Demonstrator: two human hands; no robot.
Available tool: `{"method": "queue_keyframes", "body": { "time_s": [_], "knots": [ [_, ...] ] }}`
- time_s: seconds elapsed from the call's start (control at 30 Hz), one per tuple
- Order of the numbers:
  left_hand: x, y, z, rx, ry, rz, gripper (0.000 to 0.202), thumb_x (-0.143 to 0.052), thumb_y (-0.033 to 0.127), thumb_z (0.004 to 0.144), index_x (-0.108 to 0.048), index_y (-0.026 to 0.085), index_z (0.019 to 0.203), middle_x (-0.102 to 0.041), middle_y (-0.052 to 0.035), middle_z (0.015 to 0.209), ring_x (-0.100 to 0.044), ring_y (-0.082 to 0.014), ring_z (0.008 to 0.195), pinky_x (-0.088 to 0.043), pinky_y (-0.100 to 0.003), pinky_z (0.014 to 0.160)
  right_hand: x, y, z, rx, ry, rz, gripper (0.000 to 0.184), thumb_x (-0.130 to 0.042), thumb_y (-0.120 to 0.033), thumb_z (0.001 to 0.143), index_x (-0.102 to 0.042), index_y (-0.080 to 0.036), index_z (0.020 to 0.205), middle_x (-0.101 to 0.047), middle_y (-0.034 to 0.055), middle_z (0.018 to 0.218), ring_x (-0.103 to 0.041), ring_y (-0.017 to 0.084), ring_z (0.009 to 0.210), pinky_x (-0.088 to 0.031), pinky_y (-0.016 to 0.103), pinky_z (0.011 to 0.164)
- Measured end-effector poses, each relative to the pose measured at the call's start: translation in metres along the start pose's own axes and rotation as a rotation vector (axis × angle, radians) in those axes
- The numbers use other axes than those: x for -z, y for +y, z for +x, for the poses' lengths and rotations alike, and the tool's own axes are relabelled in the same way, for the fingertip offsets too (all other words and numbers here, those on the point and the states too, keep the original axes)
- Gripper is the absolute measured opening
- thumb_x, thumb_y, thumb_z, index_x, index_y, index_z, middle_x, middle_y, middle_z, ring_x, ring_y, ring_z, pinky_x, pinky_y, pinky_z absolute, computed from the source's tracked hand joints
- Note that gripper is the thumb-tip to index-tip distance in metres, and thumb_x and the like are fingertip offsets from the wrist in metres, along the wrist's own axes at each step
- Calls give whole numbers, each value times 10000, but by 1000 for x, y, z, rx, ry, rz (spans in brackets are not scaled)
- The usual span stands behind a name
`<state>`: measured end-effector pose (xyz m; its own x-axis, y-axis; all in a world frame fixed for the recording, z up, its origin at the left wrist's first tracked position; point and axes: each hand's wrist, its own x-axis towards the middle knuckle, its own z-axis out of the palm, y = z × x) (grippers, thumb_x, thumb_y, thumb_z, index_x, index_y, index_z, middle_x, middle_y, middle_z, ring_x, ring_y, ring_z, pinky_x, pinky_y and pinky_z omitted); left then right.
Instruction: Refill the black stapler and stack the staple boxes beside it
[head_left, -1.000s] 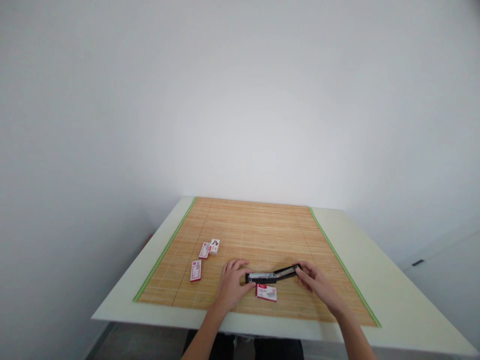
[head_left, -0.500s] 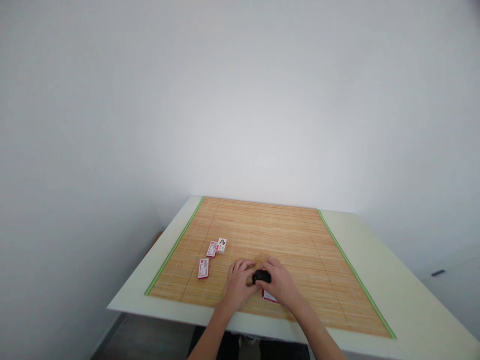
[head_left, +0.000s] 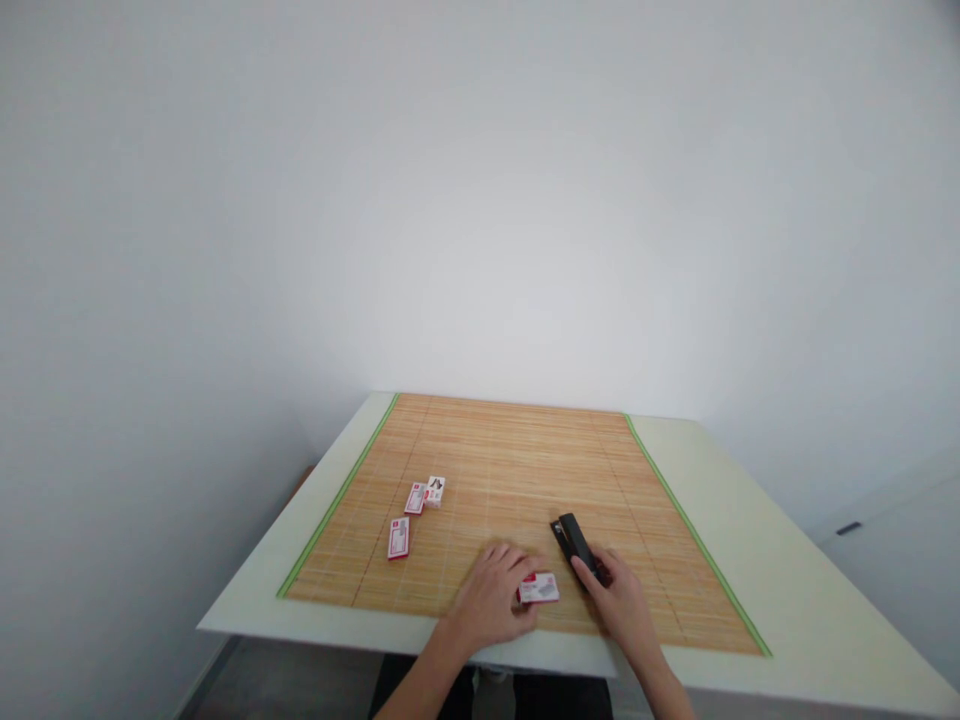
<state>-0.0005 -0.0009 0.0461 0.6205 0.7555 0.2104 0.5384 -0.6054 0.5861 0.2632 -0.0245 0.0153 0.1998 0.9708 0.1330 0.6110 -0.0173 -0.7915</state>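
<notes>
A black stapler (head_left: 575, 543) lies tilted on the bamboo mat, its far end pointing away and slightly left. My right hand (head_left: 621, 602) is closed around its near end, thumb on the left side. Just left of it, a small red-and-white staple box (head_left: 540, 588) rests near the front of the mat. My left hand (head_left: 496, 596) has its fingers over the left end of this box, with the thumb along the near side; that end is partly hidden.
On the left of the bamboo mat (head_left: 517, 450) lie three more small boxes: a white one (head_left: 435, 491) touching a red-edged box (head_left: 415, 498), and another red-edged box (head_left: 399, 538) closer to me. The white table (head_left: 720, 480) shows around the mat, with walls behind and left.
The stapler, held end-on between both hands before, has moved right and down to the mat in my right hand. My left hand has shifted right, onto the staple box.
</notes>
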Motion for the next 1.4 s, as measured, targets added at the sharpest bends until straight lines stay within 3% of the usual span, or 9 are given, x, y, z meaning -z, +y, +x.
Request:
{"method": "queue_keyframes", "body": {
  "time_s": [0.23, 0.37, 0.5, 0.77, 0.93, 1.03, 1.13, 1.23, 1.4],
  "knots": [
    [-11, -12, -3, 318, 234, 85, 512, -730, 420, 794, -612, 311, 1280, -670, -82, 1201, -561, -342, 1139, -371, -478, 1024, -3, -5, -2, -34, -55, -7, 531, -541, -666, 886, -767, -211, 1039, -728, 97, 886, -650, 264, 756, -515, 389, 718],
    [5, -23, -13, 277, 121, -20, 817, -850, 551, 648, -553, 308, 1369, -673, -64, 1232, -592, -335, 1105, -413, -442, 969, -2, -7, -4, -20, -84, -9, 544, -529, -685, 893, -774, -207, 976, -724, 88, 835, -644, 260, 736, -495, 374, 696],
    [19, -26, -14, 226, 40, -62, 667, -821, 501, 711, -604, 323, 1316, -701, -25, 1052, -619, -285, 995, -427, -381, 892, -9, -16, -6, -3, -109, 4, 544, -519, -686, 908, -770, -205, 947, -701, 67, 790, -641, 249, 717, -481, 354, 675],
    [6, -13, 0, 153, 42, -69, 587, -808, 411, 718, -632, 324, 1272, -694, -22, 1065, -605, -277, 1031, -413, -381, 949, -47, -42, -17, 44, -110, 81, 519, -495, -639, 942, -756, -208, 1068, -721, 80, 860, -643, 247, 750, -505, 359, 709],
    [3, -22, -4, 157, 34, -124, 842, -846, 490, 683, -523, 329, 1444, -678, -53, 1209, -595, -311, 1132, -424, -430, 1023, -48, -45, -24, -33, -65, 125, 594, -487, -692, 917, -748, -206, 1138, -750, 99, 901, -673, 275, 775, -555, 396, 733],
    [17, -41, -14, 231, 128, -118, 891, -801, 502, 742, -422, 313, 1526, -662, -62, 1220, -596, -298, 1151, -442, -433, 1035, -42, -50, -30, -93, -30, 155, 644, -426, -720, 927, -739, -219, 1183, -751, 100, 835, -692, 294, 775, -570, 399, 686],
    [45, -76, -33, 360, 315, 82, 686, -746, 426, 792, -522, 303, 1428, -598, -72, 1338, -528, -320, 1268, -380, -479, 1113, -37, -53, -35, -141, -13, 167, 675, -418, -755, 912, -742, -229, 1182, -732, 95, 752, -693, 302, 746, -565, 387, 628],
    [76, -116, -61, 497, 403, 255, 885, -789, 404, 714, -414, 293, 1507, -430, -89, 1542, -398, -367, 1404, -306, -530, 1167, -36, -53, -38, -150, 2, 189, 691, -408, -769, 911, -745, -226, 1175, -727, 90, 746, -688, 283, 725, -559, 363, 611],
    [115, -152, -93, 624, 199, 239, 842, -783, 449, 682, -501, 271, 1455, -472, -103, 1499, -433, -389, 1369, -338, -525, 1131, -38, -53, -37, -122, 63, 276, 702, -454, -780, 892, -765, -198, 1128, -697, 60, 678, -658, 238, 649, -534, 318, 567]
  ]
}}
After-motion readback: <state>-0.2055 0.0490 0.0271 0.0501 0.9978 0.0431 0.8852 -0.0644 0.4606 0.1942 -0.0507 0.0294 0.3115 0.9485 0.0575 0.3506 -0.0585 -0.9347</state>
